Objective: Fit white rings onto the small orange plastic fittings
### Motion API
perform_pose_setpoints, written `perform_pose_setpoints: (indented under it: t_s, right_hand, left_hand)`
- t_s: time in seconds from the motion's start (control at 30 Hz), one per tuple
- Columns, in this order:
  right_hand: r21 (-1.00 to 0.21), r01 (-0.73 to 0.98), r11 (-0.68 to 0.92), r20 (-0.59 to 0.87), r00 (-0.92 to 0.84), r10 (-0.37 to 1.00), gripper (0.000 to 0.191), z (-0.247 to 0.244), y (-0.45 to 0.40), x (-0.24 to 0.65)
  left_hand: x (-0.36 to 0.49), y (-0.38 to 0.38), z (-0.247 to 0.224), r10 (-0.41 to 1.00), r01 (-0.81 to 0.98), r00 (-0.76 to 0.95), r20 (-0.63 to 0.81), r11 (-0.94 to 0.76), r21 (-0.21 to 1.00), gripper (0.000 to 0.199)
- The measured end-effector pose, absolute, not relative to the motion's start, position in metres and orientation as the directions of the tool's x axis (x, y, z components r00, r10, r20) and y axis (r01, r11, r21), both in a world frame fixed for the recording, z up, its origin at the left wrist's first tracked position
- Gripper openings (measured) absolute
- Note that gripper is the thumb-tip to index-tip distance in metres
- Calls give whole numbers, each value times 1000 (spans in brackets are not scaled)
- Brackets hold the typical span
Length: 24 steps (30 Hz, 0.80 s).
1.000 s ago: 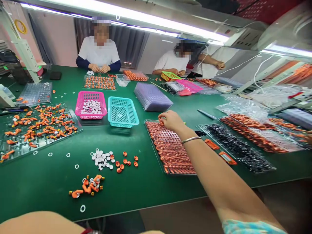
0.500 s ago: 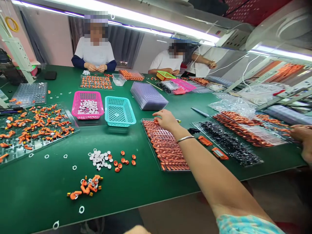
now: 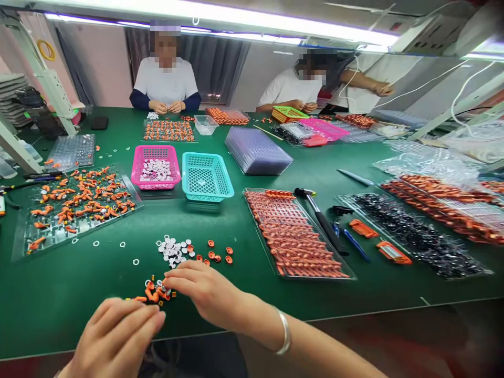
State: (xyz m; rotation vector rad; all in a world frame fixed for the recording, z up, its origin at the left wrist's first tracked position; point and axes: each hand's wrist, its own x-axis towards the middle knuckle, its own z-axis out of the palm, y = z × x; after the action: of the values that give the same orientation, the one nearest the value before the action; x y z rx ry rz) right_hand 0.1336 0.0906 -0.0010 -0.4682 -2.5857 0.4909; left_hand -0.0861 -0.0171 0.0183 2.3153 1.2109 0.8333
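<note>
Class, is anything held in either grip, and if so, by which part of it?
That cannot be told: the left grip and right grip, both near the pile of orange parts, hide whatever they might hold.

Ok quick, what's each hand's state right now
Left hand: loosely bent; can't tell whether it holds anything.
Right hand: at the small orange parts; grip can't be told.
</note>
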Motion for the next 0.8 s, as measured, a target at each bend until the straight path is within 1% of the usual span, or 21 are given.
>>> perform_pose_setpoints:
  t_s: [0.03,0.1,0.17,0.2,0.3,0.4,0.5,0.6,0.7,0.8]
  right_hand:
    - [-449,261,854,348,-829,437,39,-4,90,128]
    - [-506,319,802,290,-812,506,33,-8,89,121]
    - [-541,367,756,257,-784,565,28,-8,88,123]
    - [-566,384,730,249,-764,595,26,-8,86,126]
    - [-686,412,600,205,-682,702,25,-7,77,143]
    - [-805,379,457,156,-607,779,26,-10,67,156]
    - [-872,327,364,139,-548,825,23,-18,60,159]
    - [-903,300,308,132,-489,862,21,-26,56,157]
    - [-913,296,282,123,-459,880,20,-29,55,162]
    - [-889,350,296,131,-425,896,21,-28,54,174]
  left_hand:
    - [-85,-12,13,784,666,431,447,-610,430,40]
    - [-80,-3,3,758,760,406,511,-590,272,26]
    - [-75,3,-5,770,811,420,481,-556,182,21]
    - [-74,5,-8,778,826,429,459,-544,149,22]
    - [-76,7,-14,804,853,442,397,-514,93,24]
    - [-77,5,-14,821,862,441,362,-500,86,22]
    - [-65,6,-11,834,861,385,396,-479,171,19]
    - [-46,9,-8,854,853,321,409,-448,267,19]
    - [-36,12,-8,873,844,317,371,-439,309,33]
    - [-40,13,-9,879,841,296,375,-426,334,36]
